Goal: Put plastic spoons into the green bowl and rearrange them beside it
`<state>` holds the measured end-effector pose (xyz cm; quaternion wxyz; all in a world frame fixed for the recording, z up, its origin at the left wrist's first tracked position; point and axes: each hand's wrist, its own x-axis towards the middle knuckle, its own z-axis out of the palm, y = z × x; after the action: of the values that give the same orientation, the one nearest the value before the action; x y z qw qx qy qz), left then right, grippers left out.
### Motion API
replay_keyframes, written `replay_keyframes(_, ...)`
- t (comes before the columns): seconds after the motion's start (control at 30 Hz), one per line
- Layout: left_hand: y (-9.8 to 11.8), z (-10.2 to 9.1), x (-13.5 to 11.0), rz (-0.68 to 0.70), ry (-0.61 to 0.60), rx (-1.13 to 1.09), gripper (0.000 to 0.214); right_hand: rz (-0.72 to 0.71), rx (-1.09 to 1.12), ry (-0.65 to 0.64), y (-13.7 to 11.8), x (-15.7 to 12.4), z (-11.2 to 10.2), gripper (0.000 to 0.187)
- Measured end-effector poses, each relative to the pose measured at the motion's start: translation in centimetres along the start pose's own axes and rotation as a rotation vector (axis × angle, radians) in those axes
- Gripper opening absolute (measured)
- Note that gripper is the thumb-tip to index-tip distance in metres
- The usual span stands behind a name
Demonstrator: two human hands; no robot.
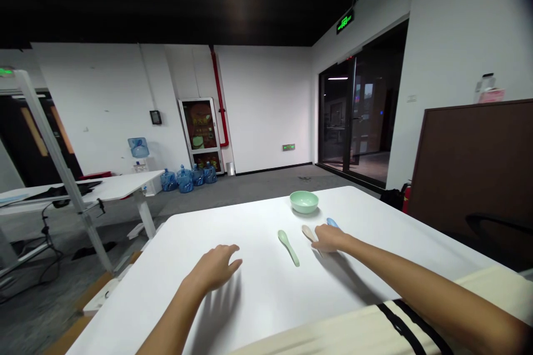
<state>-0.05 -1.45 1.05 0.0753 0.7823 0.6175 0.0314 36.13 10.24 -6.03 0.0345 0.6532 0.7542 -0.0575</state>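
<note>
My left hand (214, 269) rests palm-down over the white table (233, 227), fingers apart and holding nothing. The nearest thing to it is a pale green spoon (288, 247), lying a little to its right. My right hand (331, 238) reaches across the table and lies over a beige spoon (308, 233), covering part of its handle. A blue spoon (332, 223) sticks out just beyond those fingers, mostly hidden. Further back stands a pale green bowl (303, 202), apart from the spoons. Whether my right hand grips the beige spoon is hidden.
A white desk (104, 188) with cables beneath stands to the left, behind a metal frame (58, 150). Blue water bottles (185, 179) sit on the carpet by the far wall. A brown panel (470, 166) and a glass door (353, 116) are on the right.
</note>
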Motion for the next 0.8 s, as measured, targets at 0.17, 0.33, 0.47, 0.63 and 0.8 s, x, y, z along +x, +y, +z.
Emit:
replay_keyframes(0.17, 0.0, -0.1, 0.0, 0.003, 0.002, -0.014, 0.056, 0.032, 0.034, -0.02, 0.0, 0.1, 1.3, 0.026)
replay_keyframes(0.33, 0.2, -0.2, -0.1, -0.005, -0.005, -0.007, 0.056, 0.033, 0.111, 0.034, 0.2, 0.4, 0.5, 0.022)
replay_keyframes(0.47, 0.3, -0.2, 0.0, -0.011, -0.01, -0.007, 0.055, 0.049, 0.135, 0.16, 0.6, 1.0, -1.4, 0.028)
replay_keyframes(0.63, 0.1, -0.2, 0.1, -0.011, -0.018, -0.009, 0.056, 0.138, 0.193, 0.292, 1.3, 3.1, -3.6, 0.035)
replay_keyframes(0.8, 0.0, -0.1, 0.2, -0.021, -0.021, -0.022, 0.056, 0.244, 0.205, 0.378, 2.1, 6.2, -4.9, 0.038)
